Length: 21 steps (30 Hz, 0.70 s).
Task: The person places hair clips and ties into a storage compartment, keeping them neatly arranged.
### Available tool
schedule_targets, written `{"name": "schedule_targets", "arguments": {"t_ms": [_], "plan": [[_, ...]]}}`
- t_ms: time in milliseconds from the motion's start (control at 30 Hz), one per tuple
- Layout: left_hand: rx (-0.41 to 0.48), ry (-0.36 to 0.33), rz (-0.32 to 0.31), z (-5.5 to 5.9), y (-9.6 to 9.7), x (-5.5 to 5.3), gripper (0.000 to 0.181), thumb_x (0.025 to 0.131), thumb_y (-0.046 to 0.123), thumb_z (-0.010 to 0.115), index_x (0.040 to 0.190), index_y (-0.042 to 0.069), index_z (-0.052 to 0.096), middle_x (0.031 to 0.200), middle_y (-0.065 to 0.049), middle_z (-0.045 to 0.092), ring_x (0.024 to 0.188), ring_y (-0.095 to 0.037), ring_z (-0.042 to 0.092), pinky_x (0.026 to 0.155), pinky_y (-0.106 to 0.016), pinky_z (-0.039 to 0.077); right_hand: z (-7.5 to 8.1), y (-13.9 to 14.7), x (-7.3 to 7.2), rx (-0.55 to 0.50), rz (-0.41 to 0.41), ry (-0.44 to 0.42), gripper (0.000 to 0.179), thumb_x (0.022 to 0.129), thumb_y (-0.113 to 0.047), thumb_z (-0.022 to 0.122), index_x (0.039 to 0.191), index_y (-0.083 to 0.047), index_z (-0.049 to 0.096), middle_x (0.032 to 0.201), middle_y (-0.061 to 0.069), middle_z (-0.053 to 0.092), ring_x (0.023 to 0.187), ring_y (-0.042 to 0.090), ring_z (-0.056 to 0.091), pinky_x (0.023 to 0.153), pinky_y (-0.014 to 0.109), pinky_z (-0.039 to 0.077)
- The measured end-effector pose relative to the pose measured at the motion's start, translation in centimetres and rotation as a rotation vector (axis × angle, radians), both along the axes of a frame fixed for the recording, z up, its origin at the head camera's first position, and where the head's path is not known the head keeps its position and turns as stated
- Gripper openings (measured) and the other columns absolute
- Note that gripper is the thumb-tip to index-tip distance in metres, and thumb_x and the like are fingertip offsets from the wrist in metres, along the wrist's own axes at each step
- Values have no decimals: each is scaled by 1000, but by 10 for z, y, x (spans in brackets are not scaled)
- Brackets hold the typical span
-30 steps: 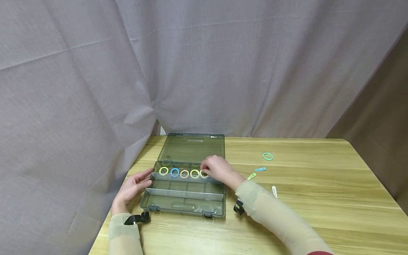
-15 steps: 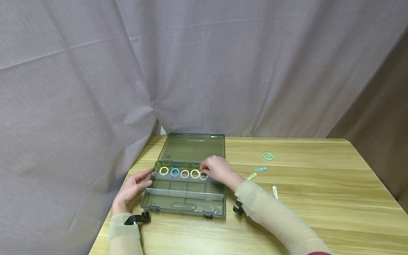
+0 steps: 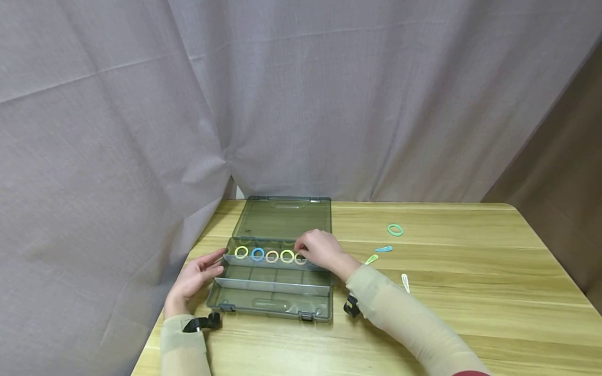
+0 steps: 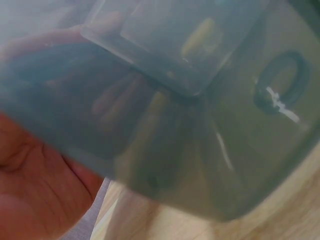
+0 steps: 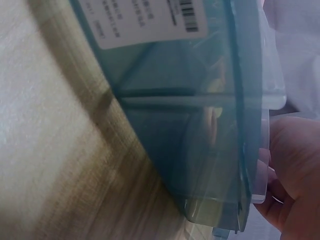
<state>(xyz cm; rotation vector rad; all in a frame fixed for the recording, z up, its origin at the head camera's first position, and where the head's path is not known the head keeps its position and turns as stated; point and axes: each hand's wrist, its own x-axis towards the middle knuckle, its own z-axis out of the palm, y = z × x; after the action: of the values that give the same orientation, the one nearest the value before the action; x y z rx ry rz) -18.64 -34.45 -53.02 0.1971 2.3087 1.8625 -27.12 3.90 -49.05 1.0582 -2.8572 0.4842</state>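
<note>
A smoky translucent organizer box lies open in the head view. Several hair ties stand in a row in its rear compartment, among them a yellow-green hair tie, a blue hair tie and a peach hair tie. At the row's right end my right hand pinches a pale hair tie, its fingertips partly hidden. My left hand rests against the box's left side with fingers extended. In the left wrist view, the box wall covers part of that hand.
On the table to the right lie a green hair tie, a blue hair clip, a green hair clip and a white hair clip. The box lid lies folded back towards the grey curtain.
The pale hair tie in my right hand sits slightly lower and nearer the divider than one second ago. My left hand has stayed at the box's side.
</note>
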Motion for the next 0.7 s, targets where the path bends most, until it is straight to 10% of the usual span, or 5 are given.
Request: {"name": "schedule_targets", "arguments": {"t_ms": [700], "plan": [[-9, 2, 1, 1, 1, 0, 60, 104, 0, 66, 157, -12, 41, 165, -26, 37, 151, -45, 34, 105, -14, 43, 0, 2, -2, -52, 19, -58, 9, 96, -15, 81, 103, -19, 85, 99, -8, 80, 93, 12, 75, 82, 36, 62]]}}
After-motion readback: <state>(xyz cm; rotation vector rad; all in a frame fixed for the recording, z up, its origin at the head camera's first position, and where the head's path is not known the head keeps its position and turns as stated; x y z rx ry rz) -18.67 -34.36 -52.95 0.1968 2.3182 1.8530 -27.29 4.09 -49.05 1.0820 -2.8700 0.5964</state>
